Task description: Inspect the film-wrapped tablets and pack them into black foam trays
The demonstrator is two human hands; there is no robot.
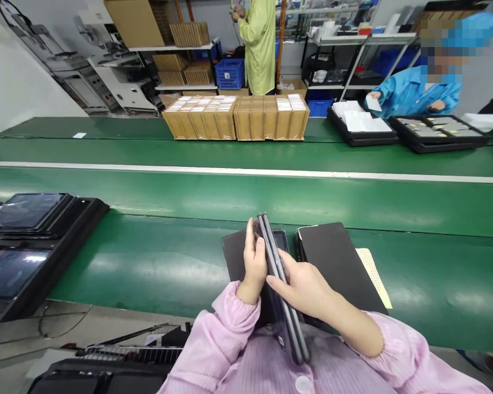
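Two thin dark tablets [282, 293] stand on edge, pressed together face to face, in front of my chest. My left hand [254, 262] lies along their left side with fingers upright and thumb near the edge. From the right, my right hand [306, 284] grips them, its thumb across the narrow edges. Behind and below them a dark flat panel [233, 253] rests on the green bench, partly hidden by my hands. Right of my right hand lies a stack of black covers [332, 257], with a yellowish dotted sheet [372, 273] sticking out beneath.
Black trays [80, 230] with glossy tablets stand at left. Across the green belt [181, 191] sit cardboard dividers [205, 123] with white items and black trays [443, 145]. A person in blue [419, 90] works there; another in yellow [261, 49] stands behind.
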